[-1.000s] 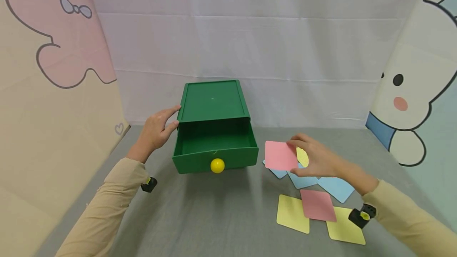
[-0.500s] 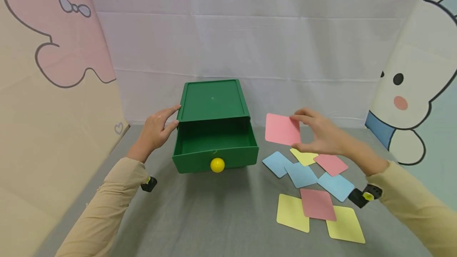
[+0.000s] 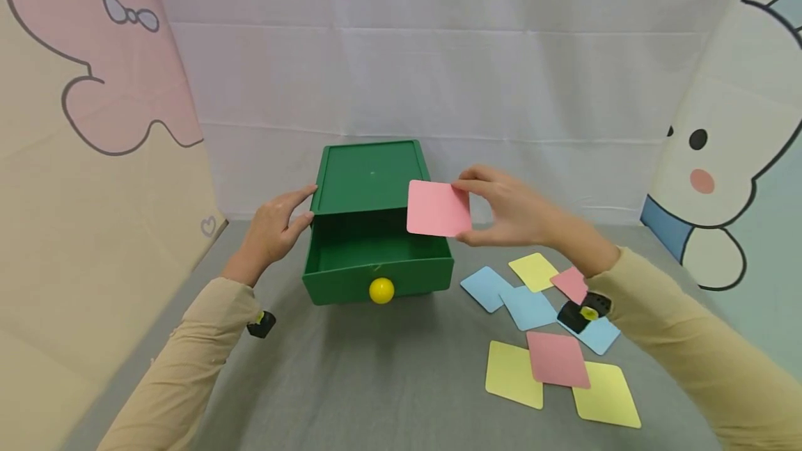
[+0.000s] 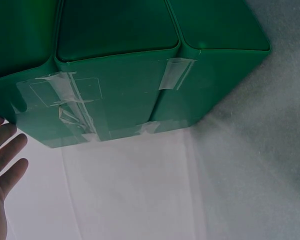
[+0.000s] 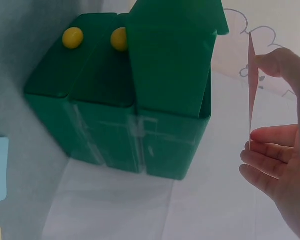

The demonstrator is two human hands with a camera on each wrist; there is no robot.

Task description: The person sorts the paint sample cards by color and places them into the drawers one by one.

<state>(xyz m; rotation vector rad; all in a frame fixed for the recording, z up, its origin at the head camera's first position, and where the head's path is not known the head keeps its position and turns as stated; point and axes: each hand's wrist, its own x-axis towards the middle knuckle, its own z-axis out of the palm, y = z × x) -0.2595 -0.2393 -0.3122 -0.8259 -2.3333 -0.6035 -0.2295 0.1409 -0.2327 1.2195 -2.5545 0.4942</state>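
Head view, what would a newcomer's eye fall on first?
Probably the pink card, held by the right hand and seen against the right side of the open green drawer. Next, the round yellow knob on the drawer's front. Then the loose blue cards lying to its right.

Your drawer unit (image 3: 372, 176) was just green all over with bright yellow knobs (image 5: 73, 38), and your held card (image 3: 438, 209) was plain pink. Loose cards (image 3: 528, 307) came in blue, yellow and pink. Your sleeves (image 3: 194, 346) were beige, tabletop (image 3: 313, 395) plain grey.
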